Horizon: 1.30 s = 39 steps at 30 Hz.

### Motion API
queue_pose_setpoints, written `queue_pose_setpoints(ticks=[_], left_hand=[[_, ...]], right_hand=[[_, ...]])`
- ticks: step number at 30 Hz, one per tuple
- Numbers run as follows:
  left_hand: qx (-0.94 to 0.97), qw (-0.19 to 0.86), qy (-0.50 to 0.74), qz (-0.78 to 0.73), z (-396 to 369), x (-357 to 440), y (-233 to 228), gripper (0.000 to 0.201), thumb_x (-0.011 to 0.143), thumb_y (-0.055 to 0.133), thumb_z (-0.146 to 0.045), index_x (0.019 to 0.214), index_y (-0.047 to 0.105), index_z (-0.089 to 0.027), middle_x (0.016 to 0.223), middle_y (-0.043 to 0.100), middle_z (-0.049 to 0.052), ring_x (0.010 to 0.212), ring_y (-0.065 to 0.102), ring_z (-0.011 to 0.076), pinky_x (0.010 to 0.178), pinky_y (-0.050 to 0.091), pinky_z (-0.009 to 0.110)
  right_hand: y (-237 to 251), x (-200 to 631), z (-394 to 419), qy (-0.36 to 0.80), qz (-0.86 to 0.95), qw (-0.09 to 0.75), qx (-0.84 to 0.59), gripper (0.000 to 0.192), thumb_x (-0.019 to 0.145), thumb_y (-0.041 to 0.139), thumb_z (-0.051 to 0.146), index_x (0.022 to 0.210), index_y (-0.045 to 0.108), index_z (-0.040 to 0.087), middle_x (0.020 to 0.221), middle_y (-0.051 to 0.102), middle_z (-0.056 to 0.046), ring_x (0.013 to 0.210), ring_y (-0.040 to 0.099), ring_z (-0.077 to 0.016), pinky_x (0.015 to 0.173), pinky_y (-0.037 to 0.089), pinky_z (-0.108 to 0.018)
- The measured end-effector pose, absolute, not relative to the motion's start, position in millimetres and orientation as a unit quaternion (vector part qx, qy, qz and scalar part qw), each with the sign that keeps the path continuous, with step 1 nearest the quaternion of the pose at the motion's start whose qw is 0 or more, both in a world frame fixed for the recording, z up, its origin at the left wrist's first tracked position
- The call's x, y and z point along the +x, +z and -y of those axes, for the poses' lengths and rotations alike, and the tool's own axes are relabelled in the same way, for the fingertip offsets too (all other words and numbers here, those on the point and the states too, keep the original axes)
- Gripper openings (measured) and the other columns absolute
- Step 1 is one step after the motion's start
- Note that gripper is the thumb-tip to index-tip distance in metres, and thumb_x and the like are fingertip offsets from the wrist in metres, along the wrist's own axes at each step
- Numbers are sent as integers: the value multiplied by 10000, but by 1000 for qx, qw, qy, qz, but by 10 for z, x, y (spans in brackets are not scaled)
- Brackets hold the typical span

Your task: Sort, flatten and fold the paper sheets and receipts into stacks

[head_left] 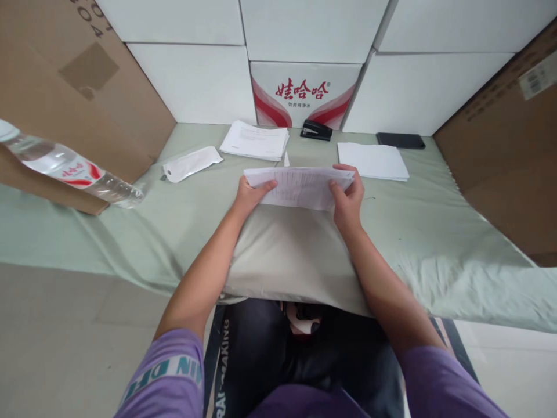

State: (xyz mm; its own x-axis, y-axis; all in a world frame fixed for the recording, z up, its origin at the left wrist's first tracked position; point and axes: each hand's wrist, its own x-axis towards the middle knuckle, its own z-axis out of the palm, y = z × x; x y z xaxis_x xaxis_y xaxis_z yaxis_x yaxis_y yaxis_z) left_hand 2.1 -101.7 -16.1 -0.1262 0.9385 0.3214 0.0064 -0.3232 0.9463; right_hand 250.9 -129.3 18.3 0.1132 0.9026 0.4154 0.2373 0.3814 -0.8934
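Between my two hands, a few sheets of printed paper (pixel 300 188) are held up off the green cloth, tilted toward me. My left hand (pixel 252 191) grips the left end, thumb on the near face and fingers hidden behind. At the right end my right hand (pixel 348 197) pinches the sheets, its thumb in front and fingertips at the back edge. Beyond the sheets lie a stack of printed paper (pixel 255 140) on the left and another paper stack (pixel 372 161) on the right. A black stapler (pixel 316 130) rests at the back, between these stacks.
A white packet (pixel 192 164) lies left of the stacks, and a water bottle (pixel 73 168) is farther left. At the back right is a black phone (pixel 400 140). White boxes (pixel 191 84) line the back; cardboard boxes (pixel 509 145) flank the cloth-covered table (pixel 174 232).
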Motion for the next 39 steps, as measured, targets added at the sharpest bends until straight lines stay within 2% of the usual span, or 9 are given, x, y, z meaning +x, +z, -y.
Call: queue_pose_setpoints(ticks=[7,10,14,19,24,27,29,35,39], left_hand=[[530,340,606,-486,1079,72,-66,474,663,870,-519,907,740,-135,940,770,135,968,733,316,900,613,483],[548,379,577,-473,1072,-20,-37,450,649,892,-482,913,745,-148,921,773,133,951,731,325,879,615,508],[615,472,452,-440,1066,-97,-45,371,618,928,-362,893,771,-169,806,763,118,842,737,337,792,615,515],[715,473,333,-392,1117,50,-60,306,596,932,-331,835,788,-206,676,739,44,623,701,258,603,577,369],[662,458,398,-440,1062,60,-20,380,710,845,-449,984,753,-202,842,769,51,661,707,206,589,558,302],[559,497,497,-440,1001,47,-59,480,791,769,-501,1156,687,-201,851,759,56,688,721,212,678,595,355],[537,529,508,-416,994,81,-92,530,786,772,-494,1207,662,-192,886,767,72,763,741,242,749,609,405],[586,611,369,-383,1124,87,43,549,709,842,-425,1184,700,-189,1027,779,93,931,748,307,803,613,429],[607,645,250,-392,1220,47,207,583,713,841,-418,1232,693,-198,1168,754,94,1036,722,304,869,593,405]], right_hand=[[380,2521,1401,265,610,590,-458,502,908,521,560,1330,516,289,1310,599,-110,1253,573,-312,961,511,-459],[537,2613,1435,243,651,556,-457,435,884,584,530,1236,624,278,1316,628,-104,1263,579,-305,959,516,-440],[628,2708,1388,371,727,378,-438,321,845,670,459,1050,746,225,969,744,-65,942,690,-254,824,544,-372],[468,2590,1336,537,721,204,-386,313,815,697,467,920,776,183,737,702,-10,656,614,-170,592,470,-267],[261,2496,1297,567,600,324,-462,291,800,692,462,871,725,182,846,739,-54,734,670,-222,642,525,-321],[197,2481,1242,540,503,466,-489,325,798,672,473,987,681,208,976,747,-72,855,694,-239,735,570,-363],[191,2482,1212,545,477,491,-484,346,790,668,452,1044,655,218,1019,740,-74,906,695,-241,765,581,-370],[307,2656,1165,576,460,440,-512,242,807,611,432,851,648,196,774,682,-58,681,638,-199,576,520,-305],[346,2703,1194,601,512,288,-542,195,778,690,396,800,674,203,793,717,-59,669,645,-199,570,502,-292]])
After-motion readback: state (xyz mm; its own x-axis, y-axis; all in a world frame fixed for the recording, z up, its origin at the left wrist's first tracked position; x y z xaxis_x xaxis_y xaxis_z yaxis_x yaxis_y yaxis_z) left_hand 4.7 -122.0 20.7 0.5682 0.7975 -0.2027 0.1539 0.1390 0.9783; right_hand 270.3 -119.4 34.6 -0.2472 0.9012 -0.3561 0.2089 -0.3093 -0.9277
